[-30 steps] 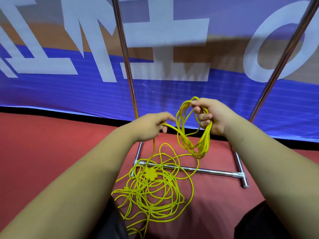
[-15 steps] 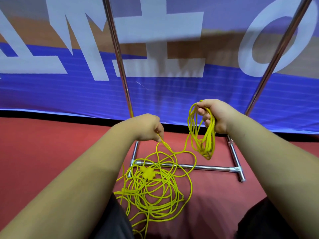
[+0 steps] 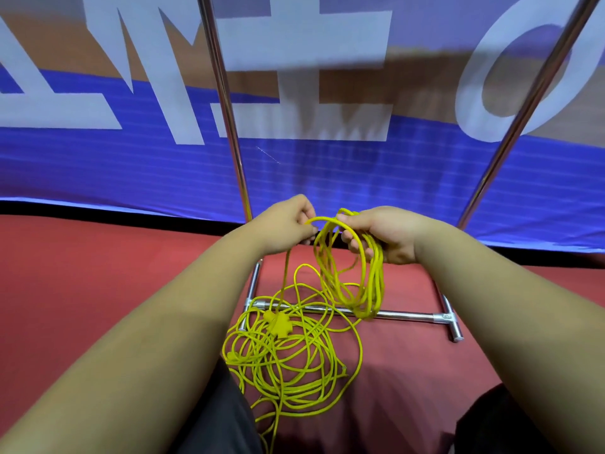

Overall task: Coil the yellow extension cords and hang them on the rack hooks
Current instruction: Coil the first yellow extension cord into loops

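Red floor covering [image 3: 98, 273] fills the lower part of the view, and behind it hangs a blue banner [image 3: 98, 165] with large white letters and an orange-brown band. In front of the banner stands a chrome rack [image 3: 226, 103]. Its two slim uprights rise out of the top of the frame, and a crossbar [image 3: 406, 314] lies low on the floor between two short feet.

Both bare forearms reach forward from the bottom corners. The right hand [image 3: 389, 234] has its fingers curled through the top of a coil [image 3: 363, 283] of yellow extension cord [image 3: 327, 221], gripping several loops together. The loops hang down from the hand in a narrow bundle, and their lower end appears in front of the crossbar; whether it touches the bar cannot be told. The left hand [image 3: 284, 224], just beside the right, pinches a single strand between thumb and fingertips where it arches across to the coil.

From the left hand the strand drops to a loose heap [image 3: 288, 365] of the same cord on the floor, spread in overlapping rings between the person's knees and over the left end of the crossbar. A yellow cross-shaped socket block [image 3: 278, 322] sits on top of the heap, close to the bar. Dark trousers [image 3: 212, 421] show at the bottom edge.
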`<state>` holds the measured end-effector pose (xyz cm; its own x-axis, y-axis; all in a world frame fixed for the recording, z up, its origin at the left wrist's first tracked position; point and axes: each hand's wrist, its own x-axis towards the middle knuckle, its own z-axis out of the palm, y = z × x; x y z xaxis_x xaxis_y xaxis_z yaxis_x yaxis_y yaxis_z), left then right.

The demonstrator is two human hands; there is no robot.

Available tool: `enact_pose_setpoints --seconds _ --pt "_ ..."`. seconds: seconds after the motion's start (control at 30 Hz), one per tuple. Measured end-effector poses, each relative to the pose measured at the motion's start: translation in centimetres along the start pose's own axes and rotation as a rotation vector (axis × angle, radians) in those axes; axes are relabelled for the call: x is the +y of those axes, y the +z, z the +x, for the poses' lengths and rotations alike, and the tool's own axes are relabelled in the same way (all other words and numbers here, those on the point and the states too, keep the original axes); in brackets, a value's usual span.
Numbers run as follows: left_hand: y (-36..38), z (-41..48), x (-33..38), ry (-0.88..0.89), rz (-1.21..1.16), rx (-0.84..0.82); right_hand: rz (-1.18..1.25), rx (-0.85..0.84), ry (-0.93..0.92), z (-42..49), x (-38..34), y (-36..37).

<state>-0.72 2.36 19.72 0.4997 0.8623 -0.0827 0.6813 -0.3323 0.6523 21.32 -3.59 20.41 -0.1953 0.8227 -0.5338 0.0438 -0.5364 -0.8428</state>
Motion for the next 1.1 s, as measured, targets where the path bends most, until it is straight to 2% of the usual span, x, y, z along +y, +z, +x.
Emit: enact_pose_setpoints --seconds 0.17,0.27,0.33,0.4,0.53,0.67,0.93,1.03,1.1 --pt "-0.4 -0.5 -4.0 -0.166 0.155 -0.184 0.055 -0.019 -0.092 -0.2 -0.6 -1.0" --pt "-1.0 -0.4 -4.8 -0.183 -0.046 -0.083 -0.016 0.026 -0.051 -0.6 -0.4 -1.9" --pt "-1.9 -0.4 -3.7 -0.132 -0.176 0.066 -0.079 0.05 -0.02 -1.1 -0.2 -2.3" --pt "-2.9 -0.8 -1.9 -0.033 -0.163 0.17 -0.059 0.063 -0.002 -1.4 -0.2 -2.6" --pt "-3.0 -1.5 1.0 0.126 -0.142 0.199 0.101 0.004 0.018 -1.8 -0.4 -2.6" --pt "-1.4 -1.2 2.8 0.227 -0.078 0.229 0.049 -0.025 -0.012 -2.0 -0.6 -2.0" --pt "-0.3 -1.2 2.3 0.275 0.05 0.136 -0.031 -0.064 -0.029 -1.6 0.1 -1.0" --pt "0.2 -0.9 1.0 0.174 -0.012 0.082 0.004 -0.05 -0.057 -1.5 -0.1 -0.8" --pt "0.8 -0.4 -0.4 0.104 0.035 0.0 0.017 -0.027 -0.07 -1.5 -0.3 -0.9"
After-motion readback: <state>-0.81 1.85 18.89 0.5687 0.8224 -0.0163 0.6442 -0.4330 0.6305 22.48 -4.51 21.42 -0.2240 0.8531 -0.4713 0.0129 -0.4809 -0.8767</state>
